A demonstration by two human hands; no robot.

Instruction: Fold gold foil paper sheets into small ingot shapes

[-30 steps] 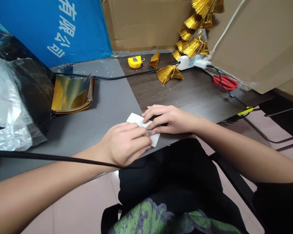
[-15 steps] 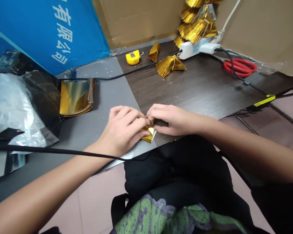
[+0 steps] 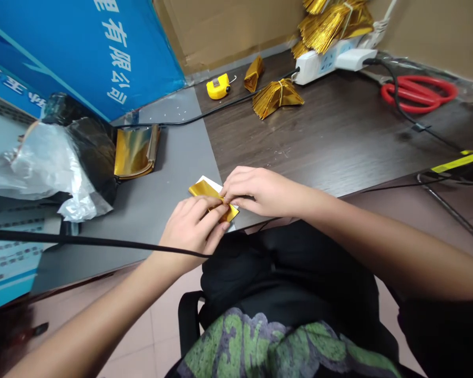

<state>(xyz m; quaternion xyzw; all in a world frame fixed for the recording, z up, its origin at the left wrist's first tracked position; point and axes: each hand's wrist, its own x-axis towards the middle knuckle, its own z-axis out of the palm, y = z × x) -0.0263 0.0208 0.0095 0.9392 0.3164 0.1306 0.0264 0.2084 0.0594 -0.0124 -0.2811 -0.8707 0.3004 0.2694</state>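
I am seeing both hands meeting at the near edge of the counter point(image 3: 339, 147). My left hand point(image 3: 193, 228) is closing its grip on the near end of a small folded gold foil sheet point(image 3: 208, 193), fingers curled over it. My right hand point(image 3: 256, 190) is pinching the same sheet from the other side, fingertips pressing down. The sheet is lying on the grey mat point(image 3: 169, 173), its white underside showing. A stack of gold sheets point(image 3: 136, 152) is sitting well apart to the left; red scissors point(image 3: 418, 93) are lying far right.
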